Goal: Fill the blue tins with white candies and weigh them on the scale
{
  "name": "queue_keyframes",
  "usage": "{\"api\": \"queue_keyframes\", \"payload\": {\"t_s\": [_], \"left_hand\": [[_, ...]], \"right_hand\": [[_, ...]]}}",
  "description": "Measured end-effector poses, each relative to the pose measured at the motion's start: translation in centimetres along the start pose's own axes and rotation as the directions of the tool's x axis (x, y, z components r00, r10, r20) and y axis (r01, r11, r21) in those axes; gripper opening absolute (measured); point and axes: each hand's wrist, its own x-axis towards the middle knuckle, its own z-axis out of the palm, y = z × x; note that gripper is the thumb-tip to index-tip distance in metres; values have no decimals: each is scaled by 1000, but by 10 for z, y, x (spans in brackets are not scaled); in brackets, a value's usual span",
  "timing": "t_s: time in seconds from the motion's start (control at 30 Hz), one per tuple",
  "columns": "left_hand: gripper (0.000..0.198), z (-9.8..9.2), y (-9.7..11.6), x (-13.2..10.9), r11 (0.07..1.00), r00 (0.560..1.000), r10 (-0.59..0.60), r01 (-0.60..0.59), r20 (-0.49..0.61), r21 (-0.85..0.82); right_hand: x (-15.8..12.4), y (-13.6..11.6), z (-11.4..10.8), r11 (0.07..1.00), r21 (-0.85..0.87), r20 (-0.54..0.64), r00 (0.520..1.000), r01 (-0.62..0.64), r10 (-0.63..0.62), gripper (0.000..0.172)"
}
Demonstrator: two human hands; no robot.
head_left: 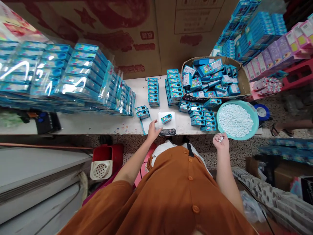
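My left hand (154, 131) is beside the left edge of a small white scale (160, 115), fingers apart and holding nothing. On the scale's plate lies one small blue box (166, 118) with a dark round spot near one end. At the front edge of the table, my right hand (221, 141) is closed around a few small white pellets. It is near the rim of a turquoise bowl (255, 125), which holds many white pellets (236, 119). Two more blue boxes (142, 112) rest left of the scale on a pale flat piece.
Blue boxes stand in stacks (153, 92) behind the scale and in rows (204, 117) beside the bowl. A cardboard tray (244, 80) holds a heap of them. Plastic-wrapped packs (80, 75) fill the left side. A blue tape roll (265, 112) lies right of the bowl.
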Motion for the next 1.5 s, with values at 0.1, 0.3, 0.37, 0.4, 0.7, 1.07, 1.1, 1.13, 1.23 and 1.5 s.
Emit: {"api": "queue_keyframes", "payload": {"t_s": [0.1, 0.3, 0.37, 0.4, 0.7, 1.07, 1.1, 1.13, 1.23, 1.5], "left_hand": [[63, 8, 5, 14, 1000, 1000, 24, -24, 13, 2], [57, 6, 39, 19, 991, 990, 129, -126, -60, 52], [47, 7, 69, 13, 979, 975, 198, -192, -97, 62], [41, 9, 86, 9, 971, 968, 236, -233, -81, 48], [25, 44, 184, -10, 861, 809, 508, -489, 296, -138], [18, 40, 187, -1, 887, 841, 451, -459, 300, -48], [19, 41, 189, 0, 891, 846, 445, -450, 295, -53], [20, 42, 191, 1, 896, 852, 438, -440, 287, -60], [24, 43, 196, 3, 904, 864, 426, -421, 269, -79], [16, 45, 202, 6, 887, 830, 458, -406, 319, -219]], "right_hand": [[0, -3, 2, 999, 32, -9, 1000, -7, 7, 32], [10, 19, 38, 997, 52, 5, 998, -62, 62, 24], [12, 34, 55, 995, 56, 0, 997, -78, 78, 18], [12, 43, 64, 994, 62, 8, 996, -91, 91, 16], [-13, 106, 116, 964, 56, 135, 959, -258, 249, 16], [-18, 120, 132, 979, 53, 159, 970, -196, 186, 16], [-19, 119, 132, 979, 58, 172, 968, -195, 182, 16], [-19, 118, 133, 979, 62, 186, 966, -193, 178, 17], [-20, 115, 136, 981, 74, 204, 966, -177, 158, 22], [-20, 115, 132, 972, 128, 201, 965, -196, 168, 19]]}}
